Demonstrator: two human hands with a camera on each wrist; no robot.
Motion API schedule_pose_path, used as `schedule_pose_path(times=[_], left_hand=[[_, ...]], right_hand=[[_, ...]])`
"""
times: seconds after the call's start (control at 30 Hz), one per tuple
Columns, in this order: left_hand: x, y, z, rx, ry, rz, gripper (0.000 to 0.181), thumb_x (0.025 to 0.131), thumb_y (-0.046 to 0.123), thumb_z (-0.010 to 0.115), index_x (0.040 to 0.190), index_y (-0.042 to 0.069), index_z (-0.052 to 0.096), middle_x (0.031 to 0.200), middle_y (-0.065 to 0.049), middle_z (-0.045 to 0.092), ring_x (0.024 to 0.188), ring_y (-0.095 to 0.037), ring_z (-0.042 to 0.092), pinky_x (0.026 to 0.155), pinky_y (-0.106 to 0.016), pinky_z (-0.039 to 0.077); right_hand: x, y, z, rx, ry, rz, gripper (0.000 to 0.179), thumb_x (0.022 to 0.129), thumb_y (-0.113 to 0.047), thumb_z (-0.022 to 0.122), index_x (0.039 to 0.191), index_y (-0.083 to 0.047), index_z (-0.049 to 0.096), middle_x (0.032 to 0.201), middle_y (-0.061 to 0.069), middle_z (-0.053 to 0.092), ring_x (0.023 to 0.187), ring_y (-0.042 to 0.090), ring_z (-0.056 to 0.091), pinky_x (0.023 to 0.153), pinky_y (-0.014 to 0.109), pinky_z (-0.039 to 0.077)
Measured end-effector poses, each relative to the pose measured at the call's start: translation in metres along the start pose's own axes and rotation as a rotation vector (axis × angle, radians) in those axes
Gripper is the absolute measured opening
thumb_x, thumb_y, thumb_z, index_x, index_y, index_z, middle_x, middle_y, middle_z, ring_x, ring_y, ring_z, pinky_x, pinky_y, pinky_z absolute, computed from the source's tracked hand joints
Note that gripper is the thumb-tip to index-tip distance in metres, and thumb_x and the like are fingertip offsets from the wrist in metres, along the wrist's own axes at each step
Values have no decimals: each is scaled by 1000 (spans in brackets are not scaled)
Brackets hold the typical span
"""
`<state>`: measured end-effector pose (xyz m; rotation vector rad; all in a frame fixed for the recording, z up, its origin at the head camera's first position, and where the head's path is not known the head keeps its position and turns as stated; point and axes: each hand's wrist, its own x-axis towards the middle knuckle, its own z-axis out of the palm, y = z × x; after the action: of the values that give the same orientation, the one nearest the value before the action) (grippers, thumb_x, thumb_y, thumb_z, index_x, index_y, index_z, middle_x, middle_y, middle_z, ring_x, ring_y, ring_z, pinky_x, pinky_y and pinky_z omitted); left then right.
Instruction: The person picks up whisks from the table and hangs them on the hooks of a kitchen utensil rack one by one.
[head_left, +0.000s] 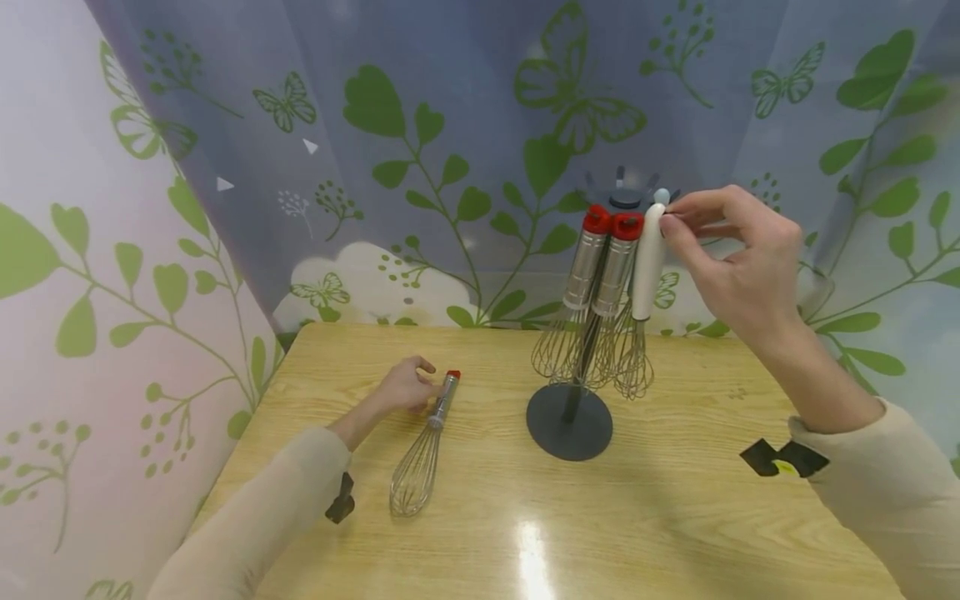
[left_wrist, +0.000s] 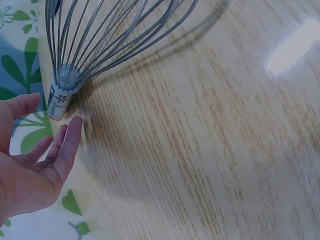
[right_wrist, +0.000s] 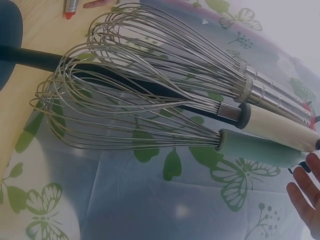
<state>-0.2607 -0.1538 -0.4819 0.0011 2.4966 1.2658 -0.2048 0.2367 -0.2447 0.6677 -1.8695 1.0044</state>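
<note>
On the table lies a whisk (head_left: 442,408) with a metal handle and red tip. My left hand (head_left: 407,386) is beside its handle, and in the left wrist view thumb and fingers are spread apart near it. At the dark stand (head_left: 558,425), my right hand (head_left: 742,250) pinches the top end of a white-handled whisk (head_left: 648,271) between thumb and fingers. Its wires point down beside two metal-handled whisks (head_left: 618,267) with red tops hanging there. The right wrist view also shows a mint-green-handled whisk (right_wrist: 265,150), mostly hidden behind the white one in the head view.
The stand's round top with hooks (head_left: 625,198) is close to the patterned curtain (head_left: 465,125) behind the table. Light-coloured wood forms the tabletop (head_left: 465,550), with a bright reflection near its front. Another patterned curtain (head_left: 112,375) borders the left side.
</note>
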Motion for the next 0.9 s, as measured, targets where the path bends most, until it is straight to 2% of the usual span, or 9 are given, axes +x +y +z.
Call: schedule_pose_path(times=[0.13, 0.27, 0.4, 0.6, 0.73, 0.9], left_hand=[[2, -2, 2, -24, -13, 2, 58, 97, 19, 75, 142, -6, 49, 123, -27, 69, 64, -15, 59, 59, -25, 53], [2, -3, 5, 14, 2, 11, 57, 95, 20, 76, 140, -5, 52, 121, -25, 72, 70, -18, 67, 60, -26, 57], [2, -2, 8, 48, 20, 11, 56, 94, 21, 77, 139, -3, 55, 128, -27, 70, 83, -24, 74, 68, -31, 64], [2, -2, 10, 35, 20, -9, 55, 95, 20, 77, 139, -3, 55, 133, -29, 68, 87, -26, 75, 69, -33, 66], [3, 0, 12, 20, 6, -11, 55, 95, 18, 76, 140, -4, 54, 130, -28, 68, 88, -27, 76, 70, -34, 66], [4, 0, 14, 31, 16, -14, 53, 95, 19, 76, 139, -4, 55, 125, -26, 71, 82, -24, 75, 67, -32, 65]], right_hand=[[0, 0, 0, 2, 0, 4, 13, 86, 10, 78, 98, 8, 76, 96, -38, 66, 84, -18, 65, 77, 2, 52], [0, 0, 0, -1, -1, 7, 13, 86, 10, 78, 98, 8, 76, 96, -38, 66, 84, -19, 64, 77, 2, 52], [0, 0, 0, -3, 0, 4, 13, 86, 10, 79, 98, 8, 76, 96, -38, 66, 84, -19, 64, 77, 2, 52], [1, 0, 0, -5, -7, -2, 13, 86, 9, 79, 98, 8, 76, 96, -39, 66, 85, -19, 64, 77, 2, 52], [1, 0, 0, -3, -6, 3, 13, 86, 10, 78, 98, 8, 76, 96, -38, 66, 84, -19, 64, 77, 2, 52], [0, 1, 0, 2, -7, 9, 12, 86, 9, 78, 98, 8, 76, 96, -38, 66, 84, -18, 65, 77, 3, 52]])
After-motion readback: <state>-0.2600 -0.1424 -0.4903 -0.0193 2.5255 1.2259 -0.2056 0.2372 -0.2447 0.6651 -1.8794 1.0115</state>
